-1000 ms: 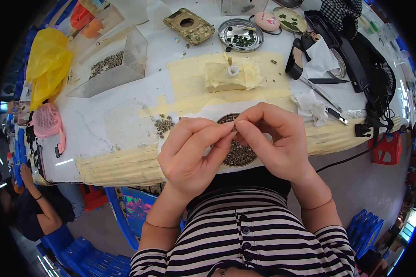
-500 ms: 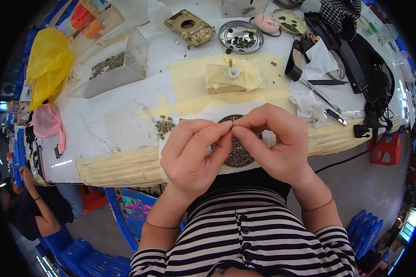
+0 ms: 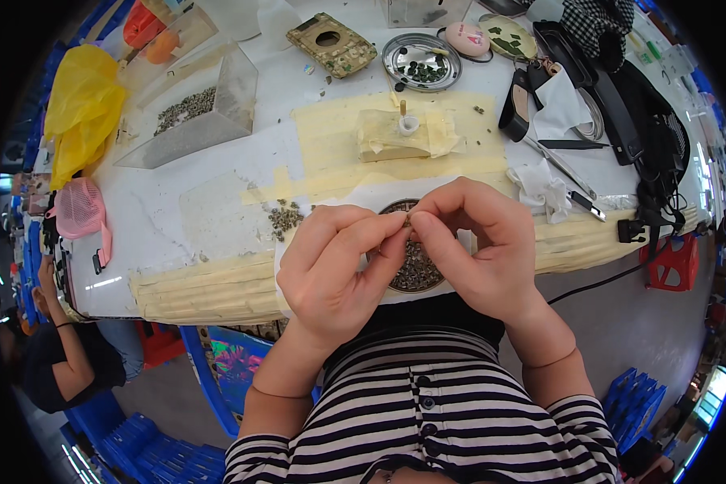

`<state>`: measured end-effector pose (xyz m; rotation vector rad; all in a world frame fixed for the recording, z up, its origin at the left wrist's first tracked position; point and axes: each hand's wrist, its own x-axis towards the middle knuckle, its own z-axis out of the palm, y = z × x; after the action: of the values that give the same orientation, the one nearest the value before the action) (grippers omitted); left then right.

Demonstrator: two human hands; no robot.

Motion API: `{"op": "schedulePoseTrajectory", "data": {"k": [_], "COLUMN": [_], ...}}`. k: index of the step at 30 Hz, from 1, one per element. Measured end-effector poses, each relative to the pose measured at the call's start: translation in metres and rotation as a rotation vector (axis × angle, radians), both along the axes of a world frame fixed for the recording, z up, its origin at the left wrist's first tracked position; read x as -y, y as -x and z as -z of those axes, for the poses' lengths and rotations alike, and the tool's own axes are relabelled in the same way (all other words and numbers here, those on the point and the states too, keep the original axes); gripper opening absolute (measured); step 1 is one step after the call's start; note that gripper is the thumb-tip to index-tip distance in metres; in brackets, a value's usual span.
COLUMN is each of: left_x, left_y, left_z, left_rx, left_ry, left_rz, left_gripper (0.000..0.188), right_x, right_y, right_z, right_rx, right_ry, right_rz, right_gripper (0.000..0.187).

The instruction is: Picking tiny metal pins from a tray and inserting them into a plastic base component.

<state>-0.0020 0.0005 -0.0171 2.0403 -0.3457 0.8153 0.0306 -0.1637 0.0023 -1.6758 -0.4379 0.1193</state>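
My left hand (image 3: 339, 270) and my right hand (image 3: 480, 242) meet fingertip to fingertip at the table's near edge, both closed in a pinch. Between the tips is a tiny brownish piece (image 3: 409, 219), too small to name and mostly covered by the fingers. Right under the hands sits a round dish (image 3: 403, 202) filled with small grey-brown pieces (image 3: 416, 270), its sides partly hidden by my fingers. Left of my left hand a loose pile of similar small pieces (image 3: 284, 218) lies on the table.
Ahead stands a taped block (image 3: 391, 145) with a small white cup (image 3: 408, 125). A clear bin (image 3: 238, 97) of small pieces is at left, a metal plate (image 3: 452, 52) with dark green bits farther back. Tweezers (image 3: 569, 171) and a cutter (image 3: 586, 206) lie right. Another person's arm (image 3: 73, 347) shows at far left.
Both hands stay pinched together, with only a slight shift of the fingers around the tiny piece. At far left the other person's arm has moved.
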Motion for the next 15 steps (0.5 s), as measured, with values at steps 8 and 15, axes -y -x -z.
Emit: {"op": "schedulePoseTrajectory", "data": {"k": [8, 15], "left_x": [-0.0015, 0.0006], "left_y": [0.0007, 0.0003], "left_z": [-0.0003, -0.0006], "left_rx": [-0.036, -0.037], "left_ry": [0.041, 0.017], "left_rz": [0.008, -0.002], "left_gripper": [0.022, 0.022], "right_x": [-0.0014, -0.0011], "right_y": [-0.0016, -0.0035], "right_z": [0.0012, 0.0015], "right_rx": [-0.15, 0.278], "right_ry": [-0.145, 0.098], "right_rz": [-0.009, 0.045], "right_gripper": [0.007, 0.007]}}
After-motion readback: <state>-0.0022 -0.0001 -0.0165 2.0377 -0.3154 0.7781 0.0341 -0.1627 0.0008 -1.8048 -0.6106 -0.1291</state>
